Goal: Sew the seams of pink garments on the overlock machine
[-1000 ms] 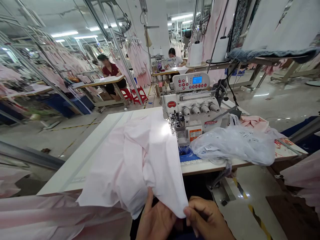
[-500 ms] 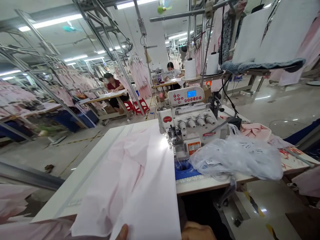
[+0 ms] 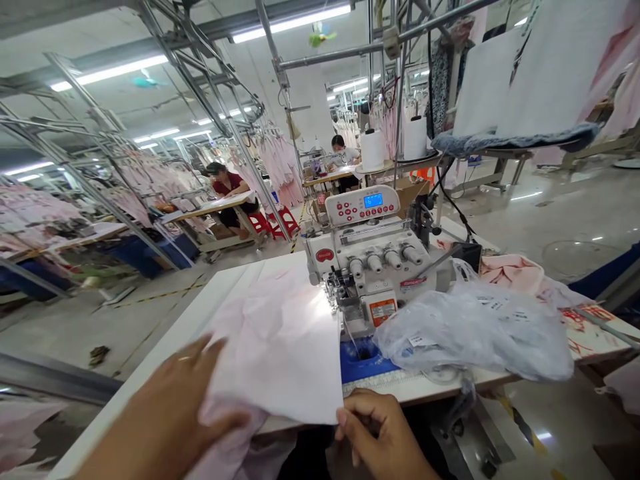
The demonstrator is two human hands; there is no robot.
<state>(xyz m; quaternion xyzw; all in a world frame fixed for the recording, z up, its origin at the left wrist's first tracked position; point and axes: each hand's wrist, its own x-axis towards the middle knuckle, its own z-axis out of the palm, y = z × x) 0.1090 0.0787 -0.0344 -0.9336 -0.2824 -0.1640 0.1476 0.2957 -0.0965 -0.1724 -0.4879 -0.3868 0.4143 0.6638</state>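
Observation:
A pale pink fabric piece (image 3: 280,340) lies spread on the white sewing table (image 3: 165,347), its right edge running toward the needle of the white overlock machine (image 3: 373,257). My left hand (image 3: 173,407) rests on the fabric's left side, fingers stretched forward and thumb curled round the cloth. My right hand (image 3: 383,437) pinches the fabric's near right corner at the table's front edge.
A crumpled clear plastic bag (image 3: 475,327) with labels lies right of the machine, pink cloth (image 3: 510,270) behind it. Thread cones (image 3: 373,150) stand behind. Two people sit at far tables (image 3: 225,180). Pink garments hang on racks at left.
The fabric was bunched and hanging off the front edge; it now lies flatter on the table. My left hand has come up onto it. The view has tilted up.

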